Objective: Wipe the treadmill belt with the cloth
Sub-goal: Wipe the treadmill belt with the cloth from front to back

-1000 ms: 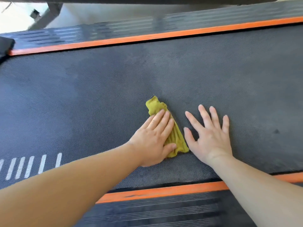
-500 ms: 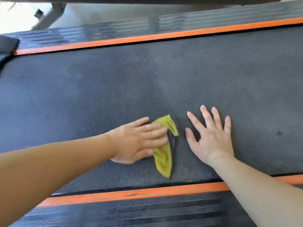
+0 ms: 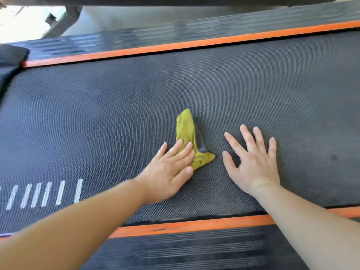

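The dark textured treadmill belt (image 3: 97, 117) fills most of the view. A small yellow-green cloth (image 3: 186, 129) with a grey underside lies crumpled on it near the middle. My left hand (image 3: 169, 172) presses flat on the cloth's near end with straight fingers, covering part of it. To the right of the cloth, my right hand (image 3: 253, 162) rests flat on the bare belt, fingers spread, a short gap away from the cloth.
Orange strips (image 3: 194, 225) border the belt at the near and far sides, with ribbed black side rails (image 3: 185, 250) beyond them. White bar markings (image 3: 44, 193) sit on the belt at the lower left. A black part (image 3: 9, 57) stands at the far left.
My left hand swept the cloth leftward and sideways half a second ago, then back to point up the belt. My right hand has stayed planted on the belt.
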`<state>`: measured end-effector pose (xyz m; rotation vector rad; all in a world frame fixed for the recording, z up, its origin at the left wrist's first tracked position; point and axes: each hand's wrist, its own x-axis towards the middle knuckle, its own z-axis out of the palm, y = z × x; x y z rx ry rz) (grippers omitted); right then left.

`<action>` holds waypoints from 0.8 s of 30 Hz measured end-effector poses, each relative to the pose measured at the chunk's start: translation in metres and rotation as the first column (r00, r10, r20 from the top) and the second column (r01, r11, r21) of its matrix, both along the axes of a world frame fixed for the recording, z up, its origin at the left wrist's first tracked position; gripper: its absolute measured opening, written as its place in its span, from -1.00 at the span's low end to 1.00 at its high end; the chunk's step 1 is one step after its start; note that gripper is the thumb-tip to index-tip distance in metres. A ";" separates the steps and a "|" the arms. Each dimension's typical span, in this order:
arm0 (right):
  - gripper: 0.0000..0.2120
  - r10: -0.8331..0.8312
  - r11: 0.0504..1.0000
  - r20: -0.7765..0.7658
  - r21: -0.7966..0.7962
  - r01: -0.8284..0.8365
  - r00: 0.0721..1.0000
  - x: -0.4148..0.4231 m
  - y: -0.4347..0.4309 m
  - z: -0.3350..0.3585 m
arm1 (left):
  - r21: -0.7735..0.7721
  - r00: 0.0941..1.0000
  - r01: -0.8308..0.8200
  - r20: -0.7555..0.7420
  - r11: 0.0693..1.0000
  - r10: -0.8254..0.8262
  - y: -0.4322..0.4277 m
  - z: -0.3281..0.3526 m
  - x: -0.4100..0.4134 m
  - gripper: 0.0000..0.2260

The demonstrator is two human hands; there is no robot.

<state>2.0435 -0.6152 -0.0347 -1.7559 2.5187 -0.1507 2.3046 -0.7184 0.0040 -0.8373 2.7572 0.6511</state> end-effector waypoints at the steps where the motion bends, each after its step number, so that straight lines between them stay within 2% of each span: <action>1: -0.43 -0.001 1.000 -0.005 0.007 0.001 1.000 0.000 0.000 0.000 | 0.014 0.999 -0.037 -0.021 0.999 0.037 0.010 -0.003 -0.002 -0.35; 3: -0.42 -0.003 1.000 -0.008 0.013 0.003 1.000 0.001 0.000 0.000 | -0.030 0.999 -0.030 -0.010 0.999 0.030 0.016 -0.005 -0.002 -0.33; 4: -0.43 -0.004 1.000 -0.005 0.007 0.004 1.000 0.000 0.000 0.001 | -0.063 1.000 0.027 0.005 0.998 -0.027 0.017 -0.003 -0.001 -0.34; 7: -0.43 -0.004 1.000 -0.002 0.004 0.004 1.000 0.000 0.000 0.001 | -0.046 0.926 0.376 0.029 0.925 -0.375 0.013 0.009 0.004 -0.43; 9: -0.42 -0.008 1.000 -0.005 0.014 0.008 1.000 0.000 -0.001 0.001 | -0.076 0.880 0.475 0.062 0.877 -0.471 -0.008 0.013 0.009 -0.46; 10: -0.42 -0.008 1.000 -0.008 0.019 0.008 1.000 0.000 -0.001 0.001 | -0.144 0.900 0.435 0.090 0.889 -0.426 -0.023 0.012 0.009 -0.45; 12: -0.42 -0.007 1.000 -0.008 0.025 0.007 1.000 0.001 0.000 0.002 | -0.240 0.983 0.157 0.128 0.958 -0.129 -0.043 0.009 0.005 -0.37; 13: -0.42 -0.009 1.000 -0.008 0.027 0.009 1.000 0.001 0.000 0.002 | -0.234 0.993 0.004 0.119 0.972 0.025 -0.043 0.008 -0.002 -0.33; 14: -0.42 -0.012 0.999 -0.009 0.030 0.012 1.000 0.001 0.000 0.002 | -0.202 0.991 -0.087 0.081 0.976 0.105 -0.033 0.008 -0.011 -0.31; 15: -0.42 -0.012 0.999 -0.010 0.029 0.012 1.000 0.001 0.000 0.002 | -0.137 0.994 -0.105 0.015 0.985 0.108 -0.016 0.009 -0.017 -0.33; 16: -0.42 -0.008 1.000 -0.009 0.023 0.008 1.000 0.000 -0.001 0.002 | -0.052 0.998 -0.047 -0.048 0.998 0.044 0.006 0.011 -0.018 -0.38; 18: -0.41 0.008 1.000 -0.005 0.004 -0.008 1.000 0.000 -0.001 0.001 | 0.085 0.980 0.168 -0.124 0.982 -0.157 0.042 0.019 -0.003 -0.49; 19: -0.40 0.014 1.000 -0.008 0.001 -0.014 1.000 -0.001 0.000 0.000 | 0.093 0.961 0.258 -0.123 0.962 -0.246 0.046 0.022 0.010 -0.53; 21: -0.40 0.010 1.000 -0.010 0.002 -0.010 1.000 -0.001 0.000 0.000 | -0.044 0.931 0.347 -0.100 0.937 -0.350 0.028 0.017 0.028 -0.57; 22: -0.41 0.006 1.000 -0.006 0.005 -0.006 1.000 -0.001 -0.001 0.000 | -0.119 0.944 0.309 -0.082 0.944 -0.320 0.014 0.013 0.033 -0.57; 24: -0.41 -0.001 1.000 -0.001 0.013 0.001 1.000 0.000 -0.001 0.001 | -0.119 0.991 0.100 -0.083 0.988 -0.110 -0.011 0.012 0.032 -0.52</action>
